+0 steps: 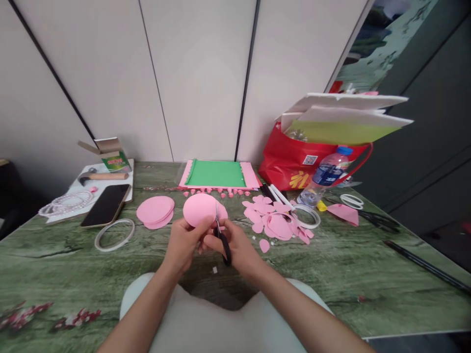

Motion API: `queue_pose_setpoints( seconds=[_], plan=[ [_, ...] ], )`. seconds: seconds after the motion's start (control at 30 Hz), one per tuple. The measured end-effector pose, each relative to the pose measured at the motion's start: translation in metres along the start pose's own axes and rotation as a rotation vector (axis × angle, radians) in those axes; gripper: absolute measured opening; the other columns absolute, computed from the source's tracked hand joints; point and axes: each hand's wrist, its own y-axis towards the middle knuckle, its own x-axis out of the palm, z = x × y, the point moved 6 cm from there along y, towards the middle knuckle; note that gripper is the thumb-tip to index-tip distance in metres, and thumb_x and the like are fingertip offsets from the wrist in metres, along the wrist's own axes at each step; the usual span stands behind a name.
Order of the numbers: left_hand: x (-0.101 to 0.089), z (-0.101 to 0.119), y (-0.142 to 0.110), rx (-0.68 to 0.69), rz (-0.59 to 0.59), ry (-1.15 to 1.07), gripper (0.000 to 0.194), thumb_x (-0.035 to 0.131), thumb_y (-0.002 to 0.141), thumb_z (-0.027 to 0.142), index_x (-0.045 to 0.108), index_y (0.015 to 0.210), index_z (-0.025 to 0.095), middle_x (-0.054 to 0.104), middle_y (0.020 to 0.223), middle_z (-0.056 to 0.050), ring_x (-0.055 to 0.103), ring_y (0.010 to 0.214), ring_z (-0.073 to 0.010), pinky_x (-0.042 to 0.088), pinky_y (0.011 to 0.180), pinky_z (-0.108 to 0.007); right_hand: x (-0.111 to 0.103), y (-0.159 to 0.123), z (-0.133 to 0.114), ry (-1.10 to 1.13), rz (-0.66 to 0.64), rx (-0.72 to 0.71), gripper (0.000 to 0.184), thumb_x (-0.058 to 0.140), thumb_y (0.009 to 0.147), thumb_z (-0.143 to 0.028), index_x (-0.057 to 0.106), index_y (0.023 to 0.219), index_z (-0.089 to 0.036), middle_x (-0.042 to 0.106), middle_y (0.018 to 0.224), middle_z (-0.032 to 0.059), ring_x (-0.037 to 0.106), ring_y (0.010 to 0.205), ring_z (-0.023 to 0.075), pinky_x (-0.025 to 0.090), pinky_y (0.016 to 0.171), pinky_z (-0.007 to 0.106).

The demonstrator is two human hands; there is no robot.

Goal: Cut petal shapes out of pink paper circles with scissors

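My left hand (187,241) pinches a round piece of pink paper (197,210) by its lower edge, holding it above the table's near side. In my right hand (235,245) is a pair of scissors (225,247) with black handles, its blades pointing away from me at the paper's right edge. More pink paper shows just right of the blades. Left of my hands lies a small stack of pink paper circles (154,210). To the right is a loose heap of pink petal-shaped cutouts (279,225). Some of my fingers are hidden behind the paper.
Green and pink sheets (217,174) lie at the back, small pink pieces before them. A phone (106,205), hammer (106,177) and tape roll (115,235) are at left. At right stand a red bag (279,157) and water bottle (326,176), near another tape roll (312,223).
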Motion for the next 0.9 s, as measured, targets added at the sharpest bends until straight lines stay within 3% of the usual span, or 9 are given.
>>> queue_pose_setpoints(
  seconds=[0.57, 0.9],
  plan=[
    [-0.0012, -0.0014, 0.0006, 0.026, -0.003, -0.001, 0.023, 0.070, 0.063, 0.031, 0.063, 0.057, 0.010, 0.052, 0.038, 0.003, 0.039, 0.028, -0.0043, 0.027, 0.026, -0.015, 0.0036, -0.0021, -0.0057, -0.024, -0.008, -0.016, 0.039, 0.071, 0.062, -0.044, 0.048, 0.079, -0.017, 0.063, 0.064, -0.0001, 0.061, 0.063, 0.0162, 0.044, 0.066, 0.029],
    [-0.0029, -0.0019, 0.0005, 0.027, -0.013, -0.020, 0.023, 0.070, 0.063, 0.031, 0.063, 0.056, 0.010, 0.050, 0.036, 0.004, 0.037, 0.028, -0.0035, 0.025, 0.027, -0.015, 0.0010, -0.0018, -0.0047, -0.063, 0.027, 0.007, 0.042, 0.071, 0.059, -0.050, 0.051, 0.076, -0.017, 0.058, 0.060, -0.0018, 0.049, 0.053, 0.0102, 0.039, 0.054, 0.024]
  ],
)
